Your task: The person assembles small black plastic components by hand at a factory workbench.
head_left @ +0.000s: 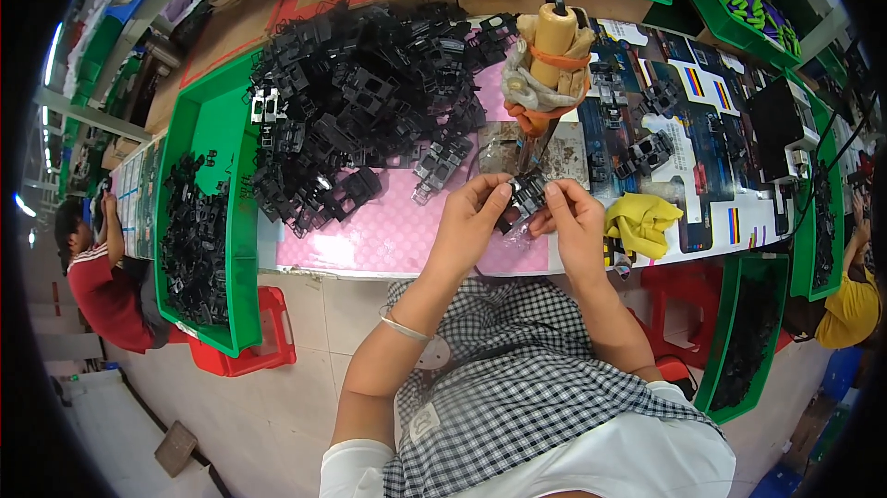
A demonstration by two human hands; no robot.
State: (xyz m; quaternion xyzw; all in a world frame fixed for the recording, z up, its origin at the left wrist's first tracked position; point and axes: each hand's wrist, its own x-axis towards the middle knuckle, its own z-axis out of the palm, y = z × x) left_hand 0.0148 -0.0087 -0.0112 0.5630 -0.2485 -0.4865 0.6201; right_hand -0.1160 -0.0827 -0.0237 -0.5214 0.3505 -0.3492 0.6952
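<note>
Black part [527,197]: up between both hands at the near edge of the table, just this side of the metal plate [569,154]; fine detail too small to read
Left hand [474,213]: thumb and index pinching the part's left side; good place for the steadying grip, I'd say
Right hand [577,224]: thumb and fingertips closed on the part's right side; better for the small turns and presses, judging by the pose
Grip: hold by the outer frame, light and even; thin openwork like this probably flexes or snaps if squeezed across the middle
Wrapped tool [554,56]: upright just beyond the fingers, orange band round its padding; can't tell if its lower end touches the part, so keep fingertips out from under it
Alignment: square the part up before any force; if it binds, back off and reseat rather than push harder
Pile [365,96]: heaped to the left on the pink mat [370,247], pieces look prone to snagging; work clear of it
Yellow cloth [644,224]: near the right hand; keep that wrist from dragging it in
</note>
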